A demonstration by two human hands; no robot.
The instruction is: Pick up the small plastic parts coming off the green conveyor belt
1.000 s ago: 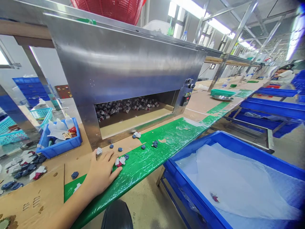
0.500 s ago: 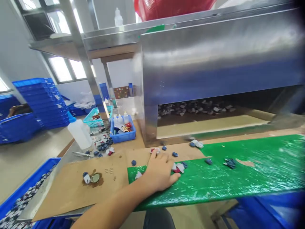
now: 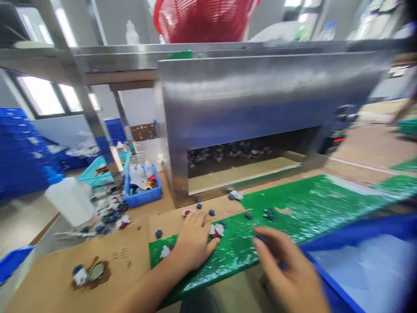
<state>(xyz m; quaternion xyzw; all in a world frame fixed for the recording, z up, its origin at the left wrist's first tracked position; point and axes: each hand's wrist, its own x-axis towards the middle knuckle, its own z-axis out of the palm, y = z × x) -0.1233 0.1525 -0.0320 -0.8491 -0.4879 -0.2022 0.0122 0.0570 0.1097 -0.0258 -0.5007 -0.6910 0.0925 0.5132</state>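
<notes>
My left hand [image 3: 193, 241] lies palm down on the green sheet [image 3: 302, 195], fingers stretched out and thumb spread. A small red-and-white piece [image 3: 188, 212] is at its fingertips, and a grey, white and red piece [image 3: 217, 230] sits by its thumb. Over the sheet's front edge, my right hand [image 3: 289, 269] pinches a small dark piece [image 3: 260, 238] between thumb and forefinger; blur hides its details. Small dark blue pieces [image 3: 249, 215] are scattered around. On brown cardboard at left, a white-and-blue piece [image 3: 80, 275] lies beside a round dish [image 3: 97, 271] ringed by a brown stain.
A metal hood [image 3: 247, 100] with many small pieces inside stands behind the sheet. At left are a white bottle [image 3: 70, 202], a blue basket [image 3: 143, 199] of bottles and tools, and a turquoise basket [image 3: 97, 174]. A blue bin [image 3: 358, 261] sits low at right.
My right hand has come into view from the lower right with a small dark piece. The view has turned rightward; my left hand stays beside the same pieces.
</notes>
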